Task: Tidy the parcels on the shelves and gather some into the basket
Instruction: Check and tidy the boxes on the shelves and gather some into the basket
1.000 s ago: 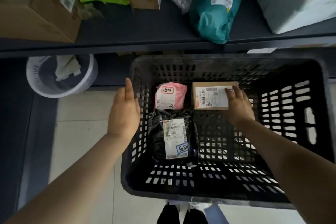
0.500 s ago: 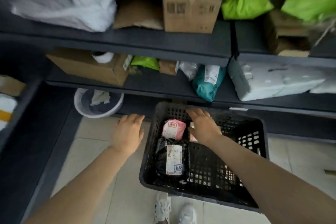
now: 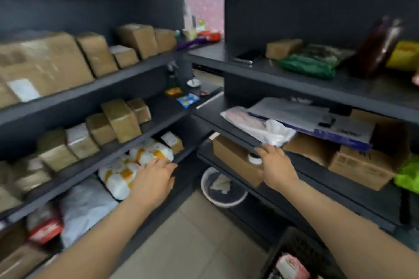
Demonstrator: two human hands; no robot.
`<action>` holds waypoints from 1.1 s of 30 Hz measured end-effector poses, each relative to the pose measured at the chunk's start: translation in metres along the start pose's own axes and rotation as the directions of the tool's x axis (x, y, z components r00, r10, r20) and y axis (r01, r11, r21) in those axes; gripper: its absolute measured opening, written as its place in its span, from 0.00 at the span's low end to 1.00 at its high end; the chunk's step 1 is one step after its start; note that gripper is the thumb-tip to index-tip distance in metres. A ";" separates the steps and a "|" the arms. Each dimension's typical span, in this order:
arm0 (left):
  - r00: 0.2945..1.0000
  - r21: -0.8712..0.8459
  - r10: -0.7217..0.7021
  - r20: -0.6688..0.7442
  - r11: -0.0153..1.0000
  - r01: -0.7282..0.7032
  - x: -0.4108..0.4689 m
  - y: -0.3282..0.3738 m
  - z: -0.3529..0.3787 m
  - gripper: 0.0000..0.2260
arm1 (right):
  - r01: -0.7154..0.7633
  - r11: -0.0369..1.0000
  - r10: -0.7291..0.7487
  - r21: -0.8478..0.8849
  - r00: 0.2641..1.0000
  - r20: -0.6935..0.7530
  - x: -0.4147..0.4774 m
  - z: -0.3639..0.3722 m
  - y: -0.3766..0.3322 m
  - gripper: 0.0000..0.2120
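The view takes in the corner where two runs of dark shelves [image 3: 86, 166] meet. The left hand [image 3: 154, 179] reaches flat, fingers straight and together, over the white-and-orange parcels [image 3: 118, 176] on a low shelf at the left. It holds nothing, and the blur hides whether it touches them. It seems placed to push them back into line or to pick one out. The right hand [image 3: 275, 166] is also open and empty, its fingertips at the front lip of the right-hand shelf, just beneath a white plastic parcel [image 3: 272, 129] that hangs over the edge; this looks like steadying or a reach to tuck it in.

The white-and-orange parcels are soft, puffy bags, lying loosely against each other. By contrast, the brown cardboard boxes [image 3: 120, 120] above them stand in fairly neat rows. The black slatted basket [image 3: 299, 249] sits on the floor at the near right, with a pink parcel [image 3: 292, 266] already inside.
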State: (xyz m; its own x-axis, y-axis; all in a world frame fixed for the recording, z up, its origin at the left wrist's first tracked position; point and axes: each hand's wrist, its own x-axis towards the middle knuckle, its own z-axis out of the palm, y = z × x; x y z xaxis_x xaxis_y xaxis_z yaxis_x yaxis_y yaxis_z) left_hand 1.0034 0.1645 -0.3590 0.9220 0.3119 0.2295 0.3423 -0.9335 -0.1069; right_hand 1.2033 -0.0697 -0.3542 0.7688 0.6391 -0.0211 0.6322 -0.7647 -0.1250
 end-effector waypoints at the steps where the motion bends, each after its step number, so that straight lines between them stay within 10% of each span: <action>1: 0.999 0.023 -0.048 -0.017 0.999 0.048 -0.002 -0.021 -0.014 0.17 | 0.037 0.999 -0.037 0.002 0.999 -0.023 0.009 -0.013 -0.022 0.30; 17: 0.902 -0.059 -0.212 -0.375 0.977 0.205 0.011 -0.273 -0.140 0.18 | 0.346 0.933 -0.297 0.101 0.896 -0.330 0.110 -0.110 -0.317 0.29; 33: 0.928 -0.051 -0.128 -0.349 0.992 0.118 0.154 -0.287 -0.128 0.20 | 0.334 0.911 -0.238 0.243 0.906 -0.351 0.261 -0.107 -0.299 0.28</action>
State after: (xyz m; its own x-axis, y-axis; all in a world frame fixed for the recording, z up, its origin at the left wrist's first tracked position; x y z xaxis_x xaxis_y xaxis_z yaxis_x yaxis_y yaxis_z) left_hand 1.0239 0.4583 -0.1693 0.7490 0.3476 0.5641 0.4388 -0.8981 -0.0293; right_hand 1.2252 0.3170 -0.2159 0.5795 0.7317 0.3588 0.8089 -0.4630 -0.3622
